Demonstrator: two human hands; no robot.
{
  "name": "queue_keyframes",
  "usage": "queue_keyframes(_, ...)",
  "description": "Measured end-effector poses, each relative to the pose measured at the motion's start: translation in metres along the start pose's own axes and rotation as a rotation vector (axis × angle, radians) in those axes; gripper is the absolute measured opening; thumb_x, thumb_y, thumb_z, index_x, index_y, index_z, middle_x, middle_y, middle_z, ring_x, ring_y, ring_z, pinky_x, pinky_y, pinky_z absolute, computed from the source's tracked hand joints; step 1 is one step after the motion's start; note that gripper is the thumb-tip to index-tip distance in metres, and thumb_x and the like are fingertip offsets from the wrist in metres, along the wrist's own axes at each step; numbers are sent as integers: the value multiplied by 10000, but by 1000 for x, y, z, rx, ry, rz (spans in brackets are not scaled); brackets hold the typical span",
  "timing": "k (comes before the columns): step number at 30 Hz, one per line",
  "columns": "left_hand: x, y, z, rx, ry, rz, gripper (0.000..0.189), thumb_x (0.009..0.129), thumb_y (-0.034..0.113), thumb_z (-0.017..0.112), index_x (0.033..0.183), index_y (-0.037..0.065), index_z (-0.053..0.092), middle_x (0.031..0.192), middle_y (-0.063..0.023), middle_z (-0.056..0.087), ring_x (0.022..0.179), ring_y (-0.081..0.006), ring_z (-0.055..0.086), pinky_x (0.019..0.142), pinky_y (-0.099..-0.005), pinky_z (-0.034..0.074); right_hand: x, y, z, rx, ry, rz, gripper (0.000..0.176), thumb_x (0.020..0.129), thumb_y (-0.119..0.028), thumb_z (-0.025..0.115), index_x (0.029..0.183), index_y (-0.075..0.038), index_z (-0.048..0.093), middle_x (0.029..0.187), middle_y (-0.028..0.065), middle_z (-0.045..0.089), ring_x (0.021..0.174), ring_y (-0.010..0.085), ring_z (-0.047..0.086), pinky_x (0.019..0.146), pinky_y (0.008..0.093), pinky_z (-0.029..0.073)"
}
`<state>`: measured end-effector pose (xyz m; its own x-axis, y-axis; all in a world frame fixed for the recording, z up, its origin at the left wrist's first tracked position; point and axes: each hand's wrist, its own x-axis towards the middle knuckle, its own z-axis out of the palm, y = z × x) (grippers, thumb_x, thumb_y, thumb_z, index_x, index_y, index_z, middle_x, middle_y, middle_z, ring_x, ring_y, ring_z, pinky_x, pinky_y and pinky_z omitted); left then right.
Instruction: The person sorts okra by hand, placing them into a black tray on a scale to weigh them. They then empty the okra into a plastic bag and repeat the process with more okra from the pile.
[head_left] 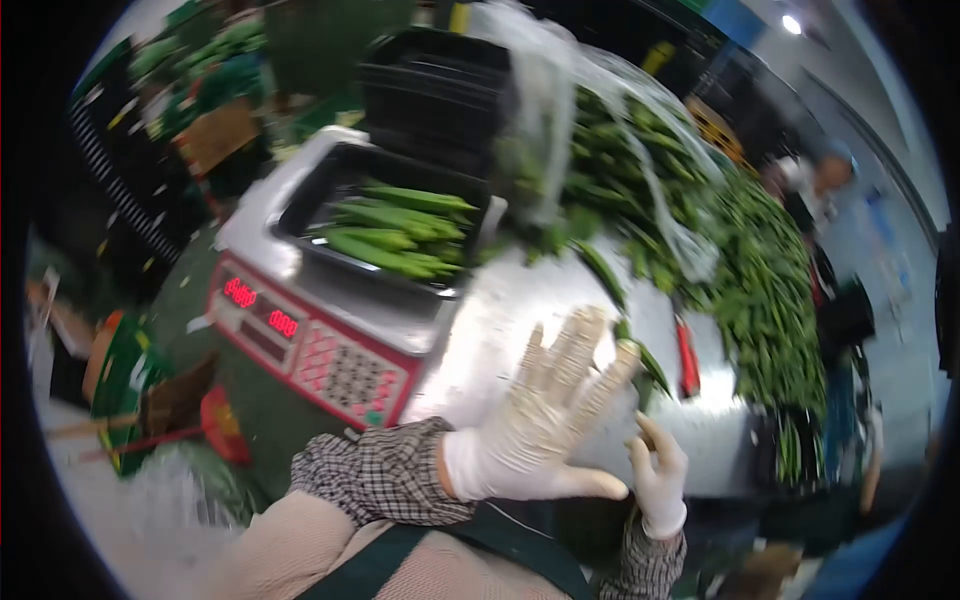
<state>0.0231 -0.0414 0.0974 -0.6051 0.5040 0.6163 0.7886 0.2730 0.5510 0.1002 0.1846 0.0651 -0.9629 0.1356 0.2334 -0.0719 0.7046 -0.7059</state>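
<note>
My left hand (545, 420), in a white glove, is spread out palm down over the metal table. Its fingertips come close to a loose okra pod (650, 365). Lower and to the right, my right hand (660, 478), also gloved, has bent fingers with a gap between them. Nothing shows in its grasp. Left of my hands, a black plastic tray (300, 205) with several okra pods (400, 232) sits on a red-edged digital scale (335, 375). Its lit digits are too blurred to read. A red-handled knife (686, 358) lies beyond my right hand.
A large heap of okra (760, 290) spreads along the right side, partly under a clear plastic bag (640, 160). Black trays (435, 95) are stacked behind the scale. Another filled tray (765, 445) stands at right. A person (815, 185) is in the background.
</note>
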Motion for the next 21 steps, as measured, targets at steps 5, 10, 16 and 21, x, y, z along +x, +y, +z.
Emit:
queue_keyframes(5, -8, -11, 35, -128, -25, -8, 1163, 656, 656, 615, 1416, -18, 50, 1433, -327, 10, 1345, -467, 10, 1047, -570, -21, 2, 23, -16, -93, 130, -24, 256, 781, -4, 602, 1037, 8, 592, 745, 91, 563, 625, 179, 546, 603, 277, 452)
queue_keyframes(10, -7, -13, 28, -131, 5, 29, 1173, 674, 666, 602, 1400, -54, 27, 1429, -333, -5, 1343, -471, -2, 1048, -571, -15, 22, 38, -14, -190, 157, 17, 215, 776, -48, 620, 986, -5, 602, 768, 107, 571, 620, 215, 567, 581, 306, 461)
queue_keyframes(16, -14, -20, 37, -233, -43, -40, 1074, 742, 614, 578, 1401, -51, 52, 1424, -339, 13, 1340, -474, 18, 1057, -557, 17, 69, 44, 23, -668, 22, 15, 234, 774, -215, 636, 887, -11, 612, 822, 154, 598, 673, 314, 598, 612, 380, 478)
queue_keyframes(21, -22, -22, 33, -333, -89, -165, 953, 801, 454, 610, 1403, -48, 68, 1442, -293, 64, 1354, -394, 105, 1087, -463, 95, 81, 48, 22, -479, -145, 127, 250, 804, -232, 623, 907, -5, 611, 715, 101, 588, 631, 249, 577, 596, 354, 466)
